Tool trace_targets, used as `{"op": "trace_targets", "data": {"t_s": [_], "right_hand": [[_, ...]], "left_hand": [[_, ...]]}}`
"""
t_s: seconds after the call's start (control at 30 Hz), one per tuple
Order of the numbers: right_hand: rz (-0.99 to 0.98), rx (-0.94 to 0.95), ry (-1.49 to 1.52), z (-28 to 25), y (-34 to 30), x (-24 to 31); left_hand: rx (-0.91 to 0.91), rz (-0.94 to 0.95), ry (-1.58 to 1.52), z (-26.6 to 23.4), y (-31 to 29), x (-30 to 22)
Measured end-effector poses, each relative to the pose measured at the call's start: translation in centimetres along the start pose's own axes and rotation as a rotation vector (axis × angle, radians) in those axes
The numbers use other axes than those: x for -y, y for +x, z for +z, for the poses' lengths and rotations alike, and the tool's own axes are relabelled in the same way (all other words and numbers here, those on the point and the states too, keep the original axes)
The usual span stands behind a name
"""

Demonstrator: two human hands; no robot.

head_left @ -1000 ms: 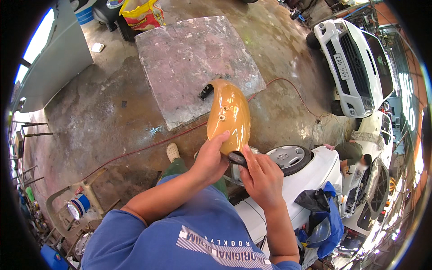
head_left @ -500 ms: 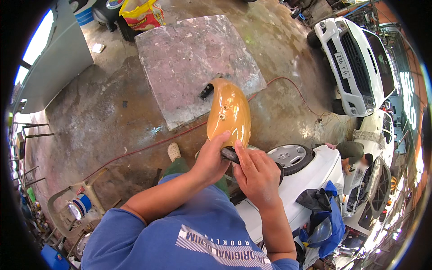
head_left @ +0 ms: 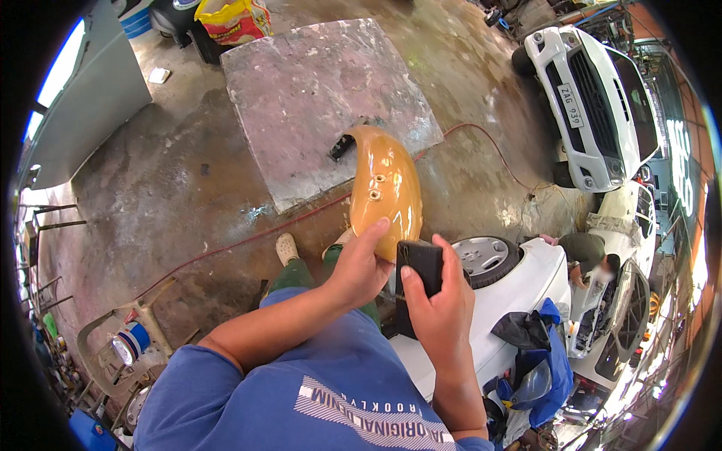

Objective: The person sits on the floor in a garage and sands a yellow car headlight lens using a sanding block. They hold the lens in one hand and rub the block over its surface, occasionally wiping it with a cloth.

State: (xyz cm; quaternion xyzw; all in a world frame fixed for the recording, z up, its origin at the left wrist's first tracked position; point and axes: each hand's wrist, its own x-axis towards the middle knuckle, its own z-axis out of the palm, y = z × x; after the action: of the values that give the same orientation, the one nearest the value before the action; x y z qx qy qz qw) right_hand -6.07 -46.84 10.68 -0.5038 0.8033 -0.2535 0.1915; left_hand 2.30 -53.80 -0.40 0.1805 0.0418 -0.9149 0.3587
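Note:
A glossy yellow-orange curved fender (head_left: 386,177) with two small holes is held up in front of my body. My left hand (head_left: 357,267) grips its near end, thumb on top and the other fingers underneath, out of sight. Closed around a flat black rectangular block (head_left: 423,263), my right hand (head_left: 445,304) is just right of the fender's near end. The thumb lies on one face of the block and the fingers are behind it. Whether the block touches the fender, I cannot tell. Below it is another dark piece, partly hidden by my hand.
A worn, paint-spotted board (head_left: 316,90) lies on the wet-looking floor beyond the fender, with a red hose (head_left: 233,244) running past. White cars (head_left: 519,301) stand at the right, where another person (head_left: 583,252) crouches. A plastic chair (head_left: 113,346) is at the lower left.
My right hand has drawn back slightly and turned the black block, so its flat face now shows. My left hand and the fender have barely shifted.

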Motion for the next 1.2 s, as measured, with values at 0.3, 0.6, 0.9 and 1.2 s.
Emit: {"op": "trace_targets", "data": {"t_s": [0.3, 0.6, 0.9, 1.2], "right_hand": [[0.006, -0.078, -0.197, 0.8, -0.1, -0.4], [-0.01, -0.1, -0.236, 1.3, -1.0, -0.1], [-0.01, -0.104, -0.212, 0.7, -0.2, 0.1], [0.017, -0.006, -0.157, 0.4, -1.3, 0.2]], "left_hand": [[-0.075, -0.077, 0.081, -0.3, 1.0, 3.1], [-0.089, -0.128, 0.095, 0.2, 0.6, 3.1], [-0.015, -0.075, 0.111, -0.3, 1.4, 3.2], [0.026, -0.033, 0.19, -0.5, 1.1, 2.5]]}}
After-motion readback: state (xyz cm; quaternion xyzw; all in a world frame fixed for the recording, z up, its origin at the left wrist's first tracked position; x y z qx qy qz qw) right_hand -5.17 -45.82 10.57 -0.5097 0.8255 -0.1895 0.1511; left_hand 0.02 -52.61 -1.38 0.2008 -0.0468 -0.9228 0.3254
